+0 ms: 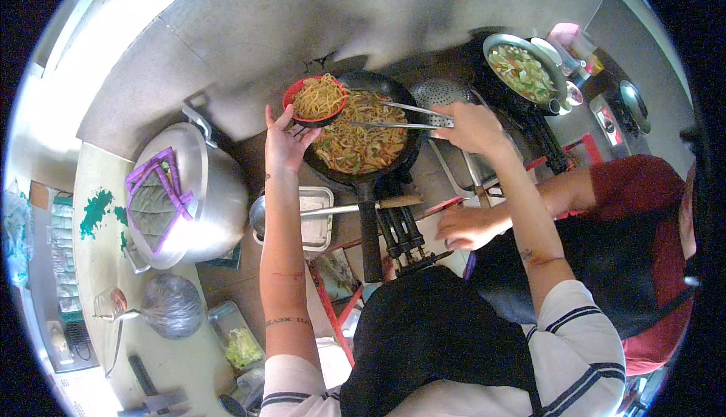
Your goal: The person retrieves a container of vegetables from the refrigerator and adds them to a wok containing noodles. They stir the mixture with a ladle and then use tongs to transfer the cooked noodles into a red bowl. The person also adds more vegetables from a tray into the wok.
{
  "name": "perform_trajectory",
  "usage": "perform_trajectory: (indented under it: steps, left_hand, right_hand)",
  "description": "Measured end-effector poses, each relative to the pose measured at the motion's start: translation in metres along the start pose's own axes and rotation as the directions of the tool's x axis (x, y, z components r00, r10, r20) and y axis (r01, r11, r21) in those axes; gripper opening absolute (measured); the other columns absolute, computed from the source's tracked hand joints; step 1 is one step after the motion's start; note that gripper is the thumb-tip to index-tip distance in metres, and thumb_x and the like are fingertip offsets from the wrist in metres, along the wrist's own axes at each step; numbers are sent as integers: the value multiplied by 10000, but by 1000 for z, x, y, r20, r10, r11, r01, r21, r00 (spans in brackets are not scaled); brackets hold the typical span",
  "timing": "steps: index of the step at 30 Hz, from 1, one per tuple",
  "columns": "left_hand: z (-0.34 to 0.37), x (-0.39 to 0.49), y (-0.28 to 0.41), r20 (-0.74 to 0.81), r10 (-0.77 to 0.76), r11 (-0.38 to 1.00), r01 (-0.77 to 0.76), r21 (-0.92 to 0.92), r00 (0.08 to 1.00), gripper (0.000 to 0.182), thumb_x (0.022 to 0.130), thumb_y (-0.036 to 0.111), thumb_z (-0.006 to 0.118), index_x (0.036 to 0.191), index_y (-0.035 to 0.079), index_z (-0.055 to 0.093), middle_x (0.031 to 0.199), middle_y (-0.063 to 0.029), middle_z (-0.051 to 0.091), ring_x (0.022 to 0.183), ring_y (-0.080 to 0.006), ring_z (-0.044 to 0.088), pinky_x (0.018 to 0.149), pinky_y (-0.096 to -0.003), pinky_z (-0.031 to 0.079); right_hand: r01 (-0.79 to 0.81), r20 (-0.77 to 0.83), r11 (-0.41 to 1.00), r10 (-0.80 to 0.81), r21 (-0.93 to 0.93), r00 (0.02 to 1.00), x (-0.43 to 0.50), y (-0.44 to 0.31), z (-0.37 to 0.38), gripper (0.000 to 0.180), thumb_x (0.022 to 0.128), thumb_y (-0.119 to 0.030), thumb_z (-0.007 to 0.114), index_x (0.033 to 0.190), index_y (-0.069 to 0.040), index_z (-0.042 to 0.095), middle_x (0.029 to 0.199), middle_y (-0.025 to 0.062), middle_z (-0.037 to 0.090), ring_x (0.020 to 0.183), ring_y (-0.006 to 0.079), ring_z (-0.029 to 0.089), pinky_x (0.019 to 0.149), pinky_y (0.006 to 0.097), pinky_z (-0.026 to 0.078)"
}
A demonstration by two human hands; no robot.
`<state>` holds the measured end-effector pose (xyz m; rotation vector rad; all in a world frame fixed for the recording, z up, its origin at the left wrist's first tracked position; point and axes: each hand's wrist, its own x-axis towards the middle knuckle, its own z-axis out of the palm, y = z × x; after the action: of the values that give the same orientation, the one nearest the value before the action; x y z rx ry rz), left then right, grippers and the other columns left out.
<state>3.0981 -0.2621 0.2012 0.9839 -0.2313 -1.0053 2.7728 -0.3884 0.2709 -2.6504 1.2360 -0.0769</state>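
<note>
My left hand (288,142) holds a red bowl (287,95) from below and its near side. Noodles (319,98) are heaped in it, above the upper left rim of a black wok (413,159). More noodles mixed with vegetables (363,147) lie in the wok. Metal tongs (417,126) are gripped in my right hand (472,128), on the right of the wok. Their two arms point left over the noodles, with the tips spread apart. Whether the tips touch any noodles I cannot tell. The wok's handle (370,241) points towards me.
Left stands a large metal pot (221,207) with a folded cloth pad on its lid. A ladle (329,210) crosses a white tray (323,232). A perforated skimmer (439,94) lies right of the wok. Farther right are a pan of vegetables (522,74) and a co-worker's hand (471,227), near the burner knobs.
</note>
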Motion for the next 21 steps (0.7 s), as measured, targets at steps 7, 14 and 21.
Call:
perform_trajectory:
  steps: [7, 14, 21]
  left_hand:
    - [-10, -11, 9, -36, 92, 994, -94, -61, 995, 923, 905, 178, 660, 1519, 376, 0, 1390, -242, 378, 1149, -407, 501, 878, -555, 510]
    - [-18, -7, 9, -88, 136, 980, -147, -131, 987, 961, 879, 154, 679, 1519, 380, -2, 1407, -227, 335, 1149, -410, 472, 916, -587, 488]
    - [-29, -14, 8, -73, 145, 986, -150, -76, 987, 964, 880, 137, 678, 1518, 379, -3, 1396, -244, 362, 1133, -402, 495, 891, -569, 498]
  right_hand:
    - [44, -68, 996, -39, 74, 997, -3, -16, -12, 443, 844, -373, 665, 1259, -222, 626, 1003, 168, 699, 922, 374, 670, 828, 484, 536]
    - [-3, -177, 1000, 2, -4, 984, -16, -28, -1, 431, 857, -355, 661, 1268, -230, 619, 948, 149, 709, 872, 355, 685, 788, 489, 540]
    - [234, -69, 861, -295, -452, 953, 23, -49, -12, 400, 806, -215, 667, 1206, -231, 667, 827, 127, 711, 797, 304, 703, 746, 454, 545]
